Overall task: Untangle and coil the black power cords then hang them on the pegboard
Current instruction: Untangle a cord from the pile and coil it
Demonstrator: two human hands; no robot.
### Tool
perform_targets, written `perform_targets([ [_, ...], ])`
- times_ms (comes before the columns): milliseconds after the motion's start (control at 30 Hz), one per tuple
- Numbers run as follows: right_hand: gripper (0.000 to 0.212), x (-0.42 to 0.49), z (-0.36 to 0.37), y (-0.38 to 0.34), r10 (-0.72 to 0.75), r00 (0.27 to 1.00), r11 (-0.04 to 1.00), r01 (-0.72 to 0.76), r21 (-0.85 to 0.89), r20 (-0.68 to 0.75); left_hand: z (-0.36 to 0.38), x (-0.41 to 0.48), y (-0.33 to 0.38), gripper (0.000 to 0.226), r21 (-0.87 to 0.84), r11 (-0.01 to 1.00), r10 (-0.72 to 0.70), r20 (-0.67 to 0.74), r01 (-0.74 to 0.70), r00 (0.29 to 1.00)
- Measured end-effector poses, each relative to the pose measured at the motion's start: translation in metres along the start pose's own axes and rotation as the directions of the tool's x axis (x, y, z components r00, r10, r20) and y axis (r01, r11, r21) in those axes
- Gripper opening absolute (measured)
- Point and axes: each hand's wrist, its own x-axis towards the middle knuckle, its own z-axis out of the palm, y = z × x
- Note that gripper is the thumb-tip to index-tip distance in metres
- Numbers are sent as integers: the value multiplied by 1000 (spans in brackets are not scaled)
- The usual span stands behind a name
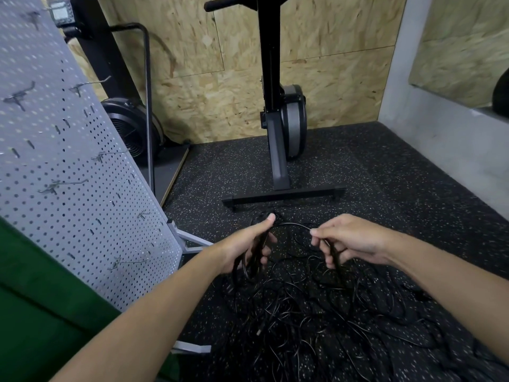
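Two hands: the left hand (pixel 248 248) and the right hand (pixel 355 241) both work one black cord, held low over the floor (pixel 385 175).
Left grip: fingers are curled round a small bundle of loops (pixel 254 261), with the thumb laid along the top.
Right grip: thumb and fingers pinch the same cord, and a short arc of it (pixel 292 224) spans from one hand to the other.
Power cords: the rest lie in a loose tangled heap (pixel 316 321) on the speckled floor, under the hands and spreading toward the person and to the right.
Pegboard: the grey pegboard (pixel 68 161) stands tilted at the left, close to the left forearm. None of its wire hooks (pixel 63 184) that show carries a cord.
Step in hand: this looks like coiling. One cord is being fed turn by turn into the left hand while the heap waits, so the task seems to be at an early stage.
Next move: the right hand probably needs to slide along the cord, draw more slack clear of the heap and lay another turn into the left palm.
Caution: the trailing length vanishes among the other cords, so a hard pull may tighten a snarl. Which strand it is further down cannot be told.
Beyond: a black exercise machine (pixel 278 119) stands upright, well apart from the heap.
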Motion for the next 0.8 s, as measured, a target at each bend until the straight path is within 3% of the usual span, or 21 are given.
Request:
perform_targets([
  [133, 33, 7, 23, -2, -100, 989, 991, 109, 73, -113, 12, 4, -4, 92, 139, 989, -46, 18, 43, 999],
  [267, 29, 8, 23, -3, -138, 973, 984, 155, 87, -183, 11, 4, -3, 81, 32, 999, -8, -58, 10, 998],
  [400, 29, 8, 15, -4, -97, 965, 986, 127, 107, -244, 10, 2, 1, 71, -101, 995, -25, -36, 21, 999],
  [500, 32, 11, 19, -6, -112, 968, 968, 158, 197, -226, 22, 4, 3, 77, -32, 999, -27, -62, 25, 998],
  [633, 38, 14, 21, -8, -173, 970, 862, 234, 450, -173, 29, 9, 4, 87, -16, 1000, 18, -171, -21, 985],
  [800, 38, 12, 24, -2, -237, 965, 880, 261, 397, -109, 22, 11, 0, 110, 32, 999, 24, -234, -17, 972],
])
